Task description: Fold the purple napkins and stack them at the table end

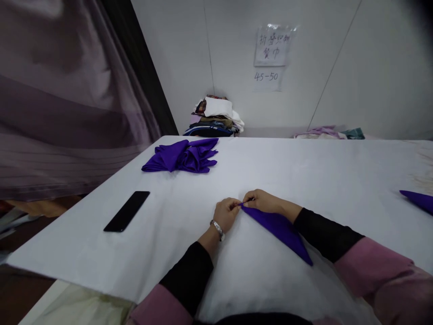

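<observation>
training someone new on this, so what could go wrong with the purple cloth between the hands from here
The left hand and right hand pinch the purple cloth at one narrow tip, so a loose grip might let it slip. Its opposite pointed end is held by neither hand, so it could shift or twist.

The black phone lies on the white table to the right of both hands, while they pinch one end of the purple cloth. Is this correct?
No: the head view shows the black phone to the left, not the right, of the left hand and right hand. The rest stands: it lies on the white table, and both hands pinch one end of the purple cloth.
</observation>
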`<move>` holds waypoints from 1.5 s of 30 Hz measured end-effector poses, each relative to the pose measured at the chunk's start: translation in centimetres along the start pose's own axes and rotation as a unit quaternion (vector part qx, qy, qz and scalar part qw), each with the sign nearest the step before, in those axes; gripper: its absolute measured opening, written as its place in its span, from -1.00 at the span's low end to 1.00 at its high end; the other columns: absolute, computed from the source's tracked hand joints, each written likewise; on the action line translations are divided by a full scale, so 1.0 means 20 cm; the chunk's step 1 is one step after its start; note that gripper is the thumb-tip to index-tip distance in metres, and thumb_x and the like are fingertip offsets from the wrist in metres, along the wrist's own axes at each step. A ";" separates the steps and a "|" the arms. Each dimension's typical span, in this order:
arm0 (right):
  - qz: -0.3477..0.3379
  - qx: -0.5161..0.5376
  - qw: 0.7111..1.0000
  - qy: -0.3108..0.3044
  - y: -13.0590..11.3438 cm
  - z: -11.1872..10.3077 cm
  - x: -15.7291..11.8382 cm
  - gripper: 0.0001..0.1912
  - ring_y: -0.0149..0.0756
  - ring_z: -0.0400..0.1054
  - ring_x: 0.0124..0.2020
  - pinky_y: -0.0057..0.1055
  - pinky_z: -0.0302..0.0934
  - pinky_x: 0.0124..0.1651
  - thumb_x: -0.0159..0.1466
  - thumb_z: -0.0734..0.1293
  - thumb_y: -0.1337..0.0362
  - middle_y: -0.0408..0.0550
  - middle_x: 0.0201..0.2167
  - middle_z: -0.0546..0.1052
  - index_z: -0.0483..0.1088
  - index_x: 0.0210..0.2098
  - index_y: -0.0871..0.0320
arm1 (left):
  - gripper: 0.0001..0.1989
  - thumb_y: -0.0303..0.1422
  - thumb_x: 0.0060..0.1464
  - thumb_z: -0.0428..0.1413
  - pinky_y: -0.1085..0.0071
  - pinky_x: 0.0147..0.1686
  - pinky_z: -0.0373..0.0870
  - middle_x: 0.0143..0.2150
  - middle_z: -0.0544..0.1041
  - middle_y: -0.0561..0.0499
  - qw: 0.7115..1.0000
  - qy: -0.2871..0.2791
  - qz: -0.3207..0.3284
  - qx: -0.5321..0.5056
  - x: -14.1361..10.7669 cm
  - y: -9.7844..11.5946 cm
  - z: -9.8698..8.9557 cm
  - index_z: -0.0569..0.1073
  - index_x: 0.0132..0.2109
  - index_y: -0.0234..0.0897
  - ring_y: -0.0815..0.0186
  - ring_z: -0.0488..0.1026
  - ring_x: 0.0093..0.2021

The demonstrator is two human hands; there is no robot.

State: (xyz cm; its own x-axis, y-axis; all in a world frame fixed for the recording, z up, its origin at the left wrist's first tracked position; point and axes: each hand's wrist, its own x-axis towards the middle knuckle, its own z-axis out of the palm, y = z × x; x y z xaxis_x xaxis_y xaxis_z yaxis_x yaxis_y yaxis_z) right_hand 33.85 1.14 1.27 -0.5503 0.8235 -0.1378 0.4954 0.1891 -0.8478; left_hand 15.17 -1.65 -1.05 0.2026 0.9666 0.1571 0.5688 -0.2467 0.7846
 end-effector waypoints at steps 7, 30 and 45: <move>-0.029 0.014 0.999 -0.012 -0.01 -0.01 0.01 -0.85 -0.37 0.31 -0.38 -0.42 0.20 -0.27 0.17 0.22 0.30 -0.12 -0.38 0.49 0.43 -0.34 0.16 | -0.95 -0.41 -0.02 0.13 0.35 -0.19 0.29 -0.38 0.50 0.09 0.997 0.020 0.019 0.075 0.00 0.02 -0.01 0.50 -0.37 -0.17 0.34 0.39 -0.28; -0.114 -0.013 0.992 -0.044 0.01 -0.01 0.02 -0.83 -0.33 0.33 -0.26 -0.35 0.21 -0.12 0.23 0.18 0.30 -0.08 -0.27 0.47 0.39 -0.29 0.16 | -0.89 -0.46 -0.01 0.11 0.37 -0.23 0.32 -0.42 0.48 0.08 0.998 0.022 0.055 0.012 -0.01 0.01 0.00 0.51 -0.40 -0.18 0.34 0.38 -0.31; -0.123 0.027 0.992 -0.023 0.06 0.01 0.04 -0.82 -0.32 0.36 -0.21 -0.34 0.22 -0.09 0.20 0.25 0.29 -0.08 -0.24 0.48 0.44 -0.22 0.14 | -0.80 -0.46 -0.06 0.08 0.48 -0.33 0.37 -0.40 0.54 0.14 0.984 0.024 -0.024 -0.175 -0.02 -0.04 0.06 0.48 -0.23 -0.17 0.40 0.46 -0.38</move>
State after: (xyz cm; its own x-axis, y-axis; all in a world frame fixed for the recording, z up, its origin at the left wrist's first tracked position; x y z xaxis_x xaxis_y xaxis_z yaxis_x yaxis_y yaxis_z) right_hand 33.83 1.92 0.07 -0.6806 0.7306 0.0546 0.3064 0.3515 -0.8846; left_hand 15.57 -1.90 -2.43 0.1397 0.9808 0.1363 0.2649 -0.1696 0.9492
